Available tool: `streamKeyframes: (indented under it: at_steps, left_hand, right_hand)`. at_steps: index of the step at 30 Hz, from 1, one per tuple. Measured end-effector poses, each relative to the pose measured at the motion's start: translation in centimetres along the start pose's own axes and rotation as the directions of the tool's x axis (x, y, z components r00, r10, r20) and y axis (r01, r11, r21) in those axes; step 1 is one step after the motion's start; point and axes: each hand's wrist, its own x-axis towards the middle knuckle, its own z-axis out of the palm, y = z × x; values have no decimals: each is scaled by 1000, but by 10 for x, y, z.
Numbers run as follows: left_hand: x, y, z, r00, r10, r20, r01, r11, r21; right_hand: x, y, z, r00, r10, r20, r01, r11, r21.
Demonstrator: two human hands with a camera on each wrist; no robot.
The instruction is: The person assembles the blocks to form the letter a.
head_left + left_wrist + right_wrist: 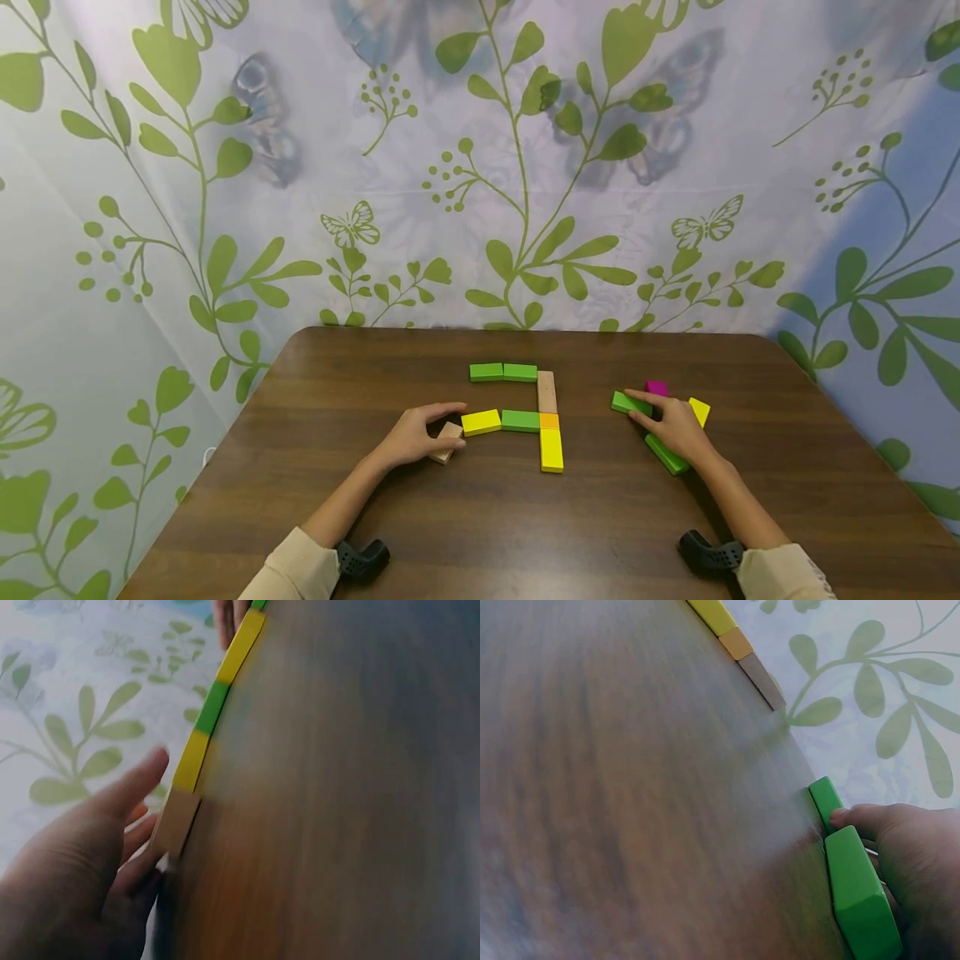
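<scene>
Your left hand [414, 436] is relaxed and loosely spread near the middle of the worktop [480, 533], index finger and thumb reaching out on either side of a bare-wood block [445, 453]. That block lies at a slant, left of centre, just beside the left end of a yellow bar [481, 422]. Your right hand [677, 429] pinches a green block [627, 403] between thumb and fingers, toward the worktop's right edge; you cannot tell whether that block is lifted.

Around your right hand are a magenta block [657, 388] on the far-edge side, a yellow block [700, 410] partly hidden behind the hand, and a large green piece [666, 455] toward the near edge.

Between your hands, the yellow bar meets a green bar [520, 422], which runs rightward to a small orange block [549, 421]. From there a pale wooden bar [547, 392] points to the far edge and a yellow upright [551, 451] to the near edge. Two green strips [486, 372] lie end to end, parallel to the far edge.
</scene>
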Motion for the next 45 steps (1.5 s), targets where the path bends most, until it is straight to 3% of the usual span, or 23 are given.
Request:
streamKeyframes:
  at_steps: [5, 14, 36, 41, 45]
  left_hand:
    - [-13, -7, -14, 992, -12, 126, 13, 1000, -11]
    - [-27, -6, -29, 972, -12, 235, 11, 1000, 4]
    - [-33, -2, -22, 981, 22, 190, -34, 998, 56]
    - [-35, -1, -22, 981, 8, 195, -19, 998, 55]
    - [-35, 0, -23, 981, -12, 192, 4, 999, 42]
  right_hand:
    - [0, 0, 0, 1000, -3, 2, 3, 1000, 0]
    - [0, 0, -1, 1000, -3, 5, 3, 999, -32]
    - [-3, 2, 2, 1000, 9, -15, -9, 1000, -22]
    - [-4, -1, 3, 999, -3, -41, 3, 1000, -17]
    - [-3, -12, 3, 993, -31, -116, 30, 999, -13]
